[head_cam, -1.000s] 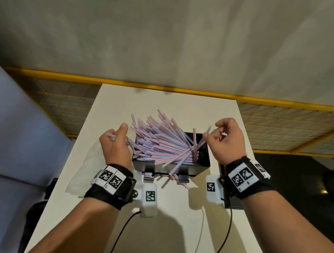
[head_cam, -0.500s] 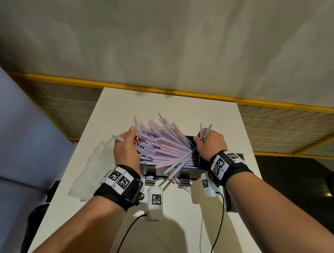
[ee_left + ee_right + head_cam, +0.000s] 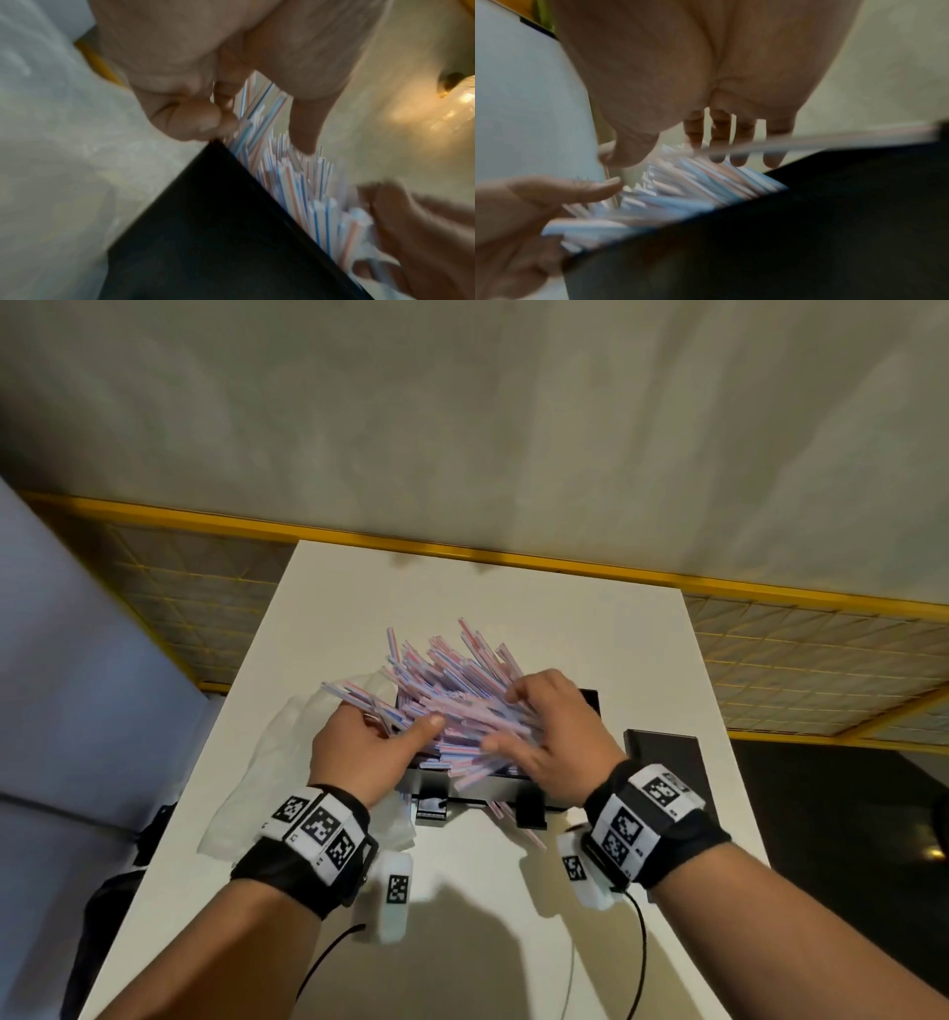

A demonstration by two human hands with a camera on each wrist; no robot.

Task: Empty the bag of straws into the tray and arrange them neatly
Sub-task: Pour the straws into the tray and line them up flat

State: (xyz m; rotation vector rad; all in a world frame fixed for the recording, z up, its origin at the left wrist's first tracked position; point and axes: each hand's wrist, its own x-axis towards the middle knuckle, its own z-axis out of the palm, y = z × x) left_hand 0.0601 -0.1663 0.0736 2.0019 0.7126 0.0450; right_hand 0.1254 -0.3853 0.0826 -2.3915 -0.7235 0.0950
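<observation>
1. White tabletop [image 3: 462,588] fills the middle of the head view, with a pale wall behind it and a yellow-edged mesh fence running across the back.

2. Near the middle stands a black tray [image 3: 589,698]. It is piled with striped straws [image 3: 452,675] in pink, blue and white, which lie crossed and fan out past its far and left edges. A few poke out under the near wall beside the tray's clips.

3. Left hand [image 3: 359,755] sits at the tray's left side. Its fingers curl around a small bunch of straws and the thumb points toward the heap, probably to gather the ones sticking out and bring them in line.

4. Right hand [image 3: 557,742] lies over the right part of the heap, fingers straight and spread, grasping nothing. The right wrist view shows the fingertips [image 3: 772,160] reaching down onto the straws, most likely to press and comb them level.

5. An emptied clear plastic bag [image 3: 267,762] lies flat on the tabletop, left of the tray and partly under the left wrist. So the emptying looks done and the tidying is under way.

6. Another dark flat object [image 3: 662,762] lies right of the tray; I cannot tell what it is.
</observation>
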